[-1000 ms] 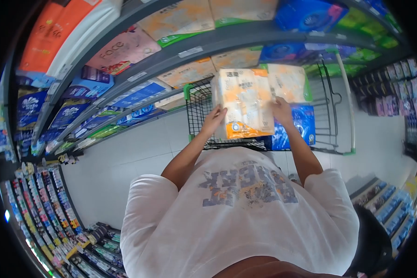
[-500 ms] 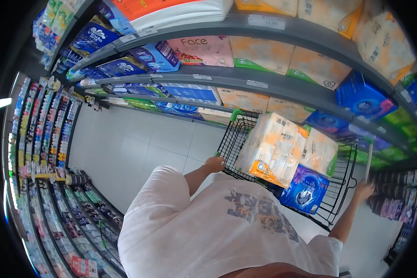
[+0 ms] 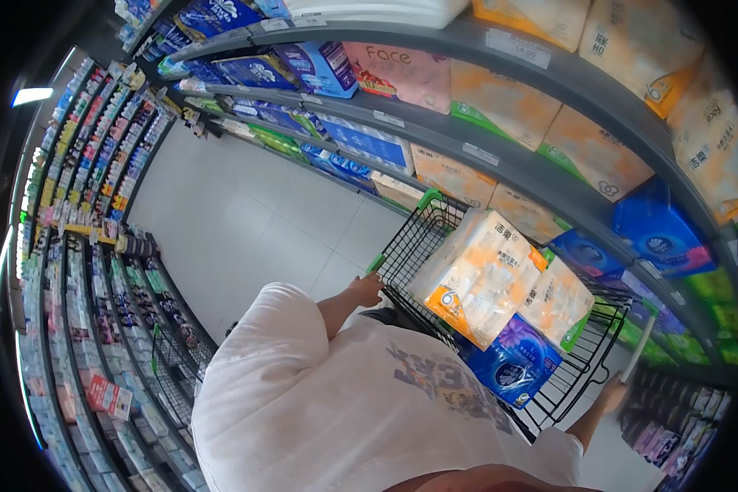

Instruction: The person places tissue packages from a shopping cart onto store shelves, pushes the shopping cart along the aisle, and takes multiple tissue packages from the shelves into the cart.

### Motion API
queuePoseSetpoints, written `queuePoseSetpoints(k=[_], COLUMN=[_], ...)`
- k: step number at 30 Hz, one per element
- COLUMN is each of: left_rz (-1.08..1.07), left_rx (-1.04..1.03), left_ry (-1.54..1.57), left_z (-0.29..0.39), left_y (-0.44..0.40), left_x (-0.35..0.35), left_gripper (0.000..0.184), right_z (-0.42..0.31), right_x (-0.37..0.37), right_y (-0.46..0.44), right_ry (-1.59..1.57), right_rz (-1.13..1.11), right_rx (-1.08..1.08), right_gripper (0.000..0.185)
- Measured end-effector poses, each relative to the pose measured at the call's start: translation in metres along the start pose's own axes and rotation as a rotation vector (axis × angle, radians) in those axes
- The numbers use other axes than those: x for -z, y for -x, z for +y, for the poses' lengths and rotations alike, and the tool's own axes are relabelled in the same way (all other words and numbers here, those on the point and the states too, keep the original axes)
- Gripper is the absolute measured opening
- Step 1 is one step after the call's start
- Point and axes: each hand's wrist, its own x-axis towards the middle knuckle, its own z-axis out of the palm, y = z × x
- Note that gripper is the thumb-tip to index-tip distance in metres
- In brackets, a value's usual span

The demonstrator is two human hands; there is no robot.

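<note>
A black wire shopping cart [image 3: 398, 246] with green corners stands in front of my body. My left hand [image 3: 367, 289] grips its near side rim by a green corner, fingers closed over the edge. At the other end, my right hand [image 3: 612, 394] is wrapped round the pale cart handle [image 3: 638, 348]. In the cart lie a large orange-and-white tissue pack [image 3: 480, 275], a second similar pack [image 3: 559, 303] with a green corner, and a blue tissue pack [image 3: 512, 361] nearest me.
A grey shelf [image 3: 435, 131] with tissue packs runs along the cart's far side. Across the aisle stands a shelf of small bottles [image 3: 74, 156] and packets. Another wire basket [image 3: 176, 361] is behind my left side. Pale floor tiles [image 3: 246, 197] stretch between the shelves.
The view has turned, so the shelves and cart appear tilted clockwise. Both hands appear lower and further left in view, still on the cart. The packs stay in it.
</note>
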Motion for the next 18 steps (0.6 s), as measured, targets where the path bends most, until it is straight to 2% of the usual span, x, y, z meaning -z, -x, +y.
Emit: queuePoseSetpoints(k=[2, 7, 10, 12, 18], left_rz=[0.062, 0.044, 0.185, 0.208, 0.314], left_rx=[0.013, 0.032, -0.010, -0.009, 0.023], left_ry=[0.035, 0.119, 0.146, 0.166, 0.283], left_z=[-0.001, -0.009, -0.033, -0.044, -0.086], left_y=[0.007, 0.022, 0.032, 0.042, 0.073], left_x=[-0.005, -0.011, -0.028, -0.034, -0.045], left_gripper=[0.054, 0.062, 0.067, 0.067, 0.064], right_z=[0.001, -0.011, -0.027, -0.029, -0.035], right_x=[-0.003, 0.006, 0.013, 0.007, 0.007], right_y=[-0.001, 0.009, 0.035, 0.044, 0.073], right_ry=[0.018, 0.051, 0.066, 0.093, 0.063], right_rz=[-0.021, -0.087, -0.106, -0.024, -0.113], right_rx=[-0.025, -0.038, -0.055, -0.018, 0.054], right_gripper=[0.065, 0.070, 0.074, 0.078, 0.086])
